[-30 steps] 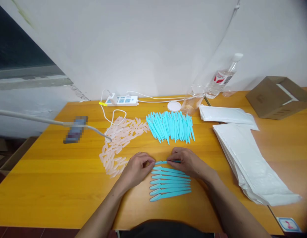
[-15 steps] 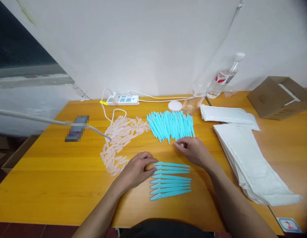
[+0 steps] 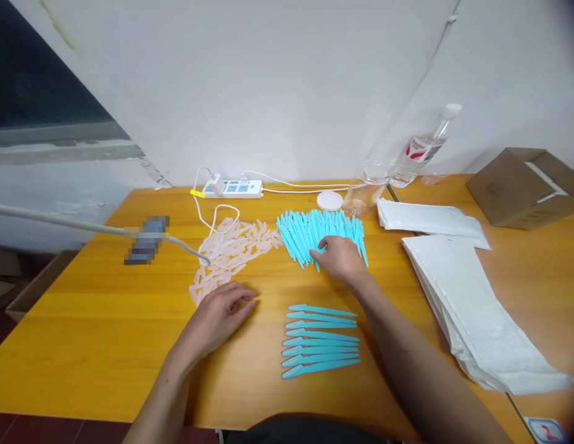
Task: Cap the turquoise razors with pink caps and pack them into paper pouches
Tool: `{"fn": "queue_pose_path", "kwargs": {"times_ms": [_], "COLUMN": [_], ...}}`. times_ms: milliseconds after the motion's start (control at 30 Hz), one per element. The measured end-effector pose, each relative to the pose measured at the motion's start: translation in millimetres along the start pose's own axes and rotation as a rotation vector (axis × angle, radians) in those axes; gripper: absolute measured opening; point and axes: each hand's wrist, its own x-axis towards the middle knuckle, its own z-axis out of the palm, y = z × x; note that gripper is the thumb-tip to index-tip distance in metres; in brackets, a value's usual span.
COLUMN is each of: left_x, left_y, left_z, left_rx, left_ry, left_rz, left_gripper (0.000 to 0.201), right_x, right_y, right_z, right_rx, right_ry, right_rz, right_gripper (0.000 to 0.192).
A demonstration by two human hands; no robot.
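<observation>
My right hand [image 3: 340, 258] is over the near side of a pile of turquoise eyebrow razors [image 3: 294, 237], its thumb and bent fingers closing on one razor's handle end. Part of the pile is hidden under that hand. My left hand [image 3: 224, 311] hovers low over the table with loosely curled fingers, thumb apart, and nothing in it. Just beyond it spreads a heap of small pale pink caps [image 3: 231, 250], partly covered by the hand. Between my forearms, several razors lie side by side in a row [image 3: 320, 342], heads to the left.
A white cable crosses from the left above a phone [image 3: 147, 240]. At the back stand a power strip [image 3: 236, 189], a round white lid [image 3: 330, 200], a clear jar [image 3: 365, 191] and a water bottle [image 3: 419, 151]. White padded packets [image 3: 467, 308] and a cardboard box [image 3: 513, 188] occupy the right.
My left hand has drawn back leftward from the razor row toward the pink caps. My right hand has shifted left and forward onto the razor pile. The row looks unchanged.
</observation>
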Motion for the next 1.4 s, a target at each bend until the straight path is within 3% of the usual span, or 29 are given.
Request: {"fn": "queue_pose_path", "kwargs": {"times_ms": [133,233,500,767,933,1233,1400], "left_x": [-19,-25,-16,-14,-6,2,5], "left_y": [-21,-27,-13,-16,-14,-15,-10], "left_z": [-17.8,-21.0,-17.2,-16.7,-16.9,-17.0,-13.7], "left_rx": [0.183,0.262,0.23,0.238,0.29,0.177,0.031], "left_ry": [-0.035,-0.042,-0.048,-0.059,-0.094,-0.095,0.011], "left_rz": [-0.048,-0.075,-0.141,-0.183,-0.19,-0.165,-0.128], "left_gripper": [0.023,0.027,0.03,0.027,0.027,0.024,0.035], "right_x": [1,2,0,-3,3,21,26], "right_y": [-3,-4,-7,-8,-13,-17,-22], "right_z": [3,4,6,7,9,16,18], "right_rx": [-0.042,-0.053,-0.063,-0.008,0.019,0.08,0.086], "right_ry": [-0.063,-0.08,-0.069,-0.072,-0.034,-0.019,0.005], "right_rz": [-0.016,-0.016,-0.005,-0.02,-0.019,-0.008,0.01], "right_gripper": [0.028,0.026,0.028,0.021,0.029,0.023,0.024]}}
